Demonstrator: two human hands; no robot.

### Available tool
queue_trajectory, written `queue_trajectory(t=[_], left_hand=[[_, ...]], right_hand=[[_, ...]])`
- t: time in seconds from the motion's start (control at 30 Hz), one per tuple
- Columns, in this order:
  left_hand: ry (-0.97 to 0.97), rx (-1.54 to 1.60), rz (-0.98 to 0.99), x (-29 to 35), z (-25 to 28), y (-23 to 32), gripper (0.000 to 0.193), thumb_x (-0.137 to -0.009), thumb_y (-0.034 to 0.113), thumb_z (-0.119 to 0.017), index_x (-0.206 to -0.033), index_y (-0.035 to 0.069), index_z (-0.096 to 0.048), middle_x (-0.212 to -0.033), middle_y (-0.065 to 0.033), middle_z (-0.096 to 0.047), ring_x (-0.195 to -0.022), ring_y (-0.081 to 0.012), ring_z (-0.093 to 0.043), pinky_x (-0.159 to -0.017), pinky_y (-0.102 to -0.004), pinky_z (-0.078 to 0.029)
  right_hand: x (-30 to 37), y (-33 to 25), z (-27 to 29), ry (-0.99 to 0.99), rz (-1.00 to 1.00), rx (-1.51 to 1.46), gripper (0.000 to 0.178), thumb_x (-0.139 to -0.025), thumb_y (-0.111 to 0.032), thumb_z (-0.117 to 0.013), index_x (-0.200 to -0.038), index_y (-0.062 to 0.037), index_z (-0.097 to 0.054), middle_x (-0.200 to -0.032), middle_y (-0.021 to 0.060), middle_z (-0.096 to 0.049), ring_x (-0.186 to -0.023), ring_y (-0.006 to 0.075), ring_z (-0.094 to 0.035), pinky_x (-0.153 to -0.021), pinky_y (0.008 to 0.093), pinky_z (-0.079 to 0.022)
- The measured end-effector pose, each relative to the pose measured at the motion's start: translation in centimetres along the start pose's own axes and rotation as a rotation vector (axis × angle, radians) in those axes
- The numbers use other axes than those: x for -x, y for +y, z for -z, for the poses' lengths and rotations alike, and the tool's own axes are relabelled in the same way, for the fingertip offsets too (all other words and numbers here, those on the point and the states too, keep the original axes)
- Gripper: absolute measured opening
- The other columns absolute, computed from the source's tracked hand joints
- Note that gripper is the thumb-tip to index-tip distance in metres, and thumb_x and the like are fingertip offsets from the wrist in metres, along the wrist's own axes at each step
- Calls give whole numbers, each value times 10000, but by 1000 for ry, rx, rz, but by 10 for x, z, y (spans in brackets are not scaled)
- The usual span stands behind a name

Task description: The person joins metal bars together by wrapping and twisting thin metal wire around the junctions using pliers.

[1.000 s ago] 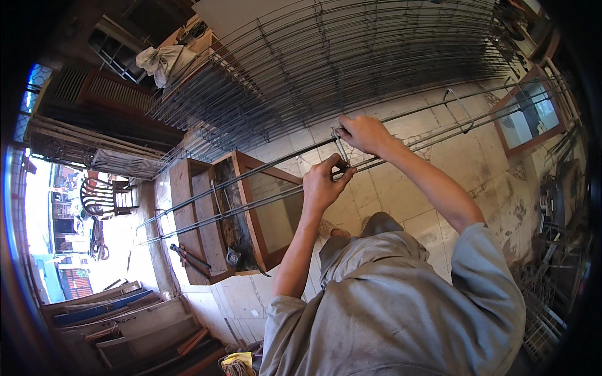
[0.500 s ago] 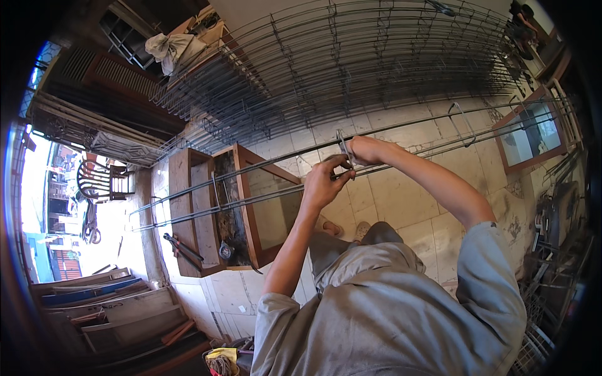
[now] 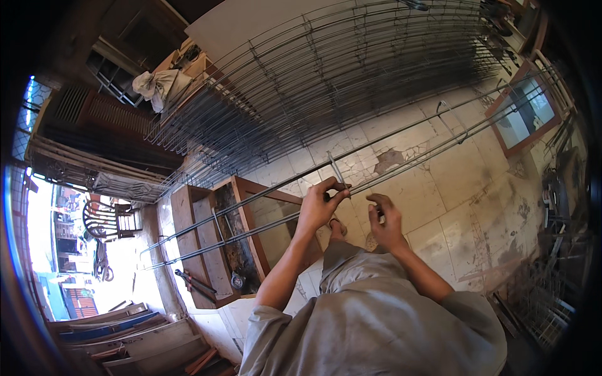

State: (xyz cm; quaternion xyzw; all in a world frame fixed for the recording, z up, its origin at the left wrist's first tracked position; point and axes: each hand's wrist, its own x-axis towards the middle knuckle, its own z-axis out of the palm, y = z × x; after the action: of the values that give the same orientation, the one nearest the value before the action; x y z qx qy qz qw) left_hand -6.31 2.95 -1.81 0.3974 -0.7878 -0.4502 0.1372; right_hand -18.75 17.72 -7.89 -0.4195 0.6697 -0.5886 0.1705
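Long thin steel rods (image 3: 407, 166) run slantwise in front of me, joined by bent steel stirrups. My left hand (image 3: 321, 205) is closed in a pinch at the lower end of one stirrup (image 3: 336, 168), where it meets the lower rods. To its right, my right hand (image 3: 387, 220) is held apart from the rods, its fingers curled but separated. Nothing shows between those fingers. Another stirrup (image 3: 453, 122) crosses the rods farther right, and one more (image 3: 217, 227) lies toward the left.
A large stack of steel rod cages (image 3: 338, 69) fills the far side. Under the rods' left part is an open wooden box (image 3: 183, 216), with a long-handled cutter (image 3: 195, 283) on it. A wood-framed glass pane (image 3: 525, 119) stands at right. Beyond the doorway sits a chair (image 3: 106, 219).
My right hand has come away from the stirrup and drawn back toward my body. The left hand stays at the stirrup. The view has turned and shifted somewhat.
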Motion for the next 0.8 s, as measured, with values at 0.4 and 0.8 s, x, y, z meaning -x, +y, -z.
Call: queue_trajectory(t=[0.4,0.8], left_hand=[[24,-2,-136,-3,5,-5,172,-847,117,-716,-951,-15,-677,-915,-57,-650,-678,-95,-556,-608,-259,-442],[132,-9,-333,-1,-2,-10,150,-813,40,-724,-947,-10,-682,-892,-90,-646,-723,-187,-640,-623,-298,-489]], right_hand=[[-15,19,-54,233,371,415,239,-790,16,-654,-1016,-60,-643,-951,79,-649,-895,280,-594,-808,422,-460],[-7,20,-49,39,350,133,349,-805,53,-609,-1154,47,-601,-864,159,-574,-809,323,-583,-716,432,-499]])
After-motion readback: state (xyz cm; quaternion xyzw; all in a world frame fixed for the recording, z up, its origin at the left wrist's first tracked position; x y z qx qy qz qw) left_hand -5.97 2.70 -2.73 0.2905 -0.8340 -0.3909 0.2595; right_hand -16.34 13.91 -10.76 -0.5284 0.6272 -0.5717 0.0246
